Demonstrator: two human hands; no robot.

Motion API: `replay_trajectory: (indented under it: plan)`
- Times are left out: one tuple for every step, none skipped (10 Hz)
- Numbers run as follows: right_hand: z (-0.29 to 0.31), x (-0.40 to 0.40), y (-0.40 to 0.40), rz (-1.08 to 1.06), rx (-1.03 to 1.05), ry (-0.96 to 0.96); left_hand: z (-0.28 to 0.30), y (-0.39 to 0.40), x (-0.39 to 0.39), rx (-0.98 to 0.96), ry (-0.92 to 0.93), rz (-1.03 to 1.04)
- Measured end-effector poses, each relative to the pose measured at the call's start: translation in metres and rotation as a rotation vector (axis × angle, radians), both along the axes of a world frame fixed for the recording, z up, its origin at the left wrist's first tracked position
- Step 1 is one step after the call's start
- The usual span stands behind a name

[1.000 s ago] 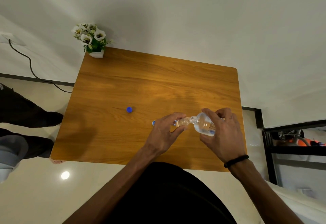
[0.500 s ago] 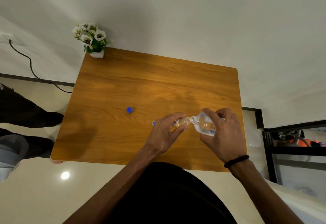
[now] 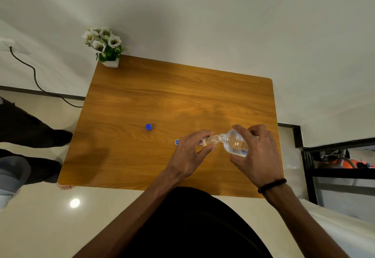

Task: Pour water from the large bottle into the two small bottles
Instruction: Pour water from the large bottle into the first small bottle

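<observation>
My right hand [image 3: 256,156] grips the large clear bottle [image 3: 235,143] and holds it tilted to the left, its open neck against the mouth of a small clear bottle [image 3: 209,141]. My left hand [image 3: 189,155] holds that small bottle between fingers and thumb, just above the wooden table [image 3: 162,99]. A blue item [image 3: 177,142] peeks out at the left of my left hand, and another blue bit [image 3: 200,141] shows between my fingers. Which of these belongs to the second small bottle I cannot tell.
A loose blue cap [image 3: 148,127] lies on the table left of my hands. A small pot of white flowers [image 3: 105,47] stands at the far left corner. Another person's legs [image 3: 24,132] are beside the table's left edge. A black metal rack [image 3: 334,164] stands at the right.
</observation>
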State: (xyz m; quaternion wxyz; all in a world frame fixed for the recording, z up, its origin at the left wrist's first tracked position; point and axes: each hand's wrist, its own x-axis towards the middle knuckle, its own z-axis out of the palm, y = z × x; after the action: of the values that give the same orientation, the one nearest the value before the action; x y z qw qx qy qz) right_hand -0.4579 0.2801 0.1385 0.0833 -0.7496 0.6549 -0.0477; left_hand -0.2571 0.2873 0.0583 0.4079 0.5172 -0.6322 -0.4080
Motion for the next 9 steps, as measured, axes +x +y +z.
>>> replay_trajectory:
  plan:
    - [0.000,-0.001,0.000,0.001,-0.012,-0.007,0.000,0.000,0.000,0.005,0.005,0.003]
    - [-0.001,-0.002,0.000,0.006,-0.014,-0.010,0.001,0.000,-0.001,0.006,0.008,0.001]
    - [-0.004,-0.004,0.000,0.006,-0.009,-0.010,0.001,0.000,-0.001,0.009,0.005,0.003]
    - [-0.007,-0.005,0.000,-0.005,0.015,-0.081,0.002,0.000,-0.001,0.006,0.010,0.007]
    - [-0.014,-0.004,0.002,-0.023,0.031,-0.217,0.004,0.000,-0.002,0.011,0.026,0.009]
    - [-0.022,-0.004,0.004,-0.052,0.045,-0.300,0.005,0.001,-0.002,0.006,0.032,0.008]
    - [-0.027,-0.006,0.004,-0.073,0.056,-0.340,0.005,0.001,-0.002,0.003,0.037,0.017]
    - [-0.031,-0.006,0.005,-0.087,0.069,-0.387,0.005,0.001,-0.003,-0.002,0.038,0.019]
    - [-0.035,-0.008,0.005,-0.092,0.079,-0.411,0.005,0.001,-0.004,-0.001,0.036,0.011]
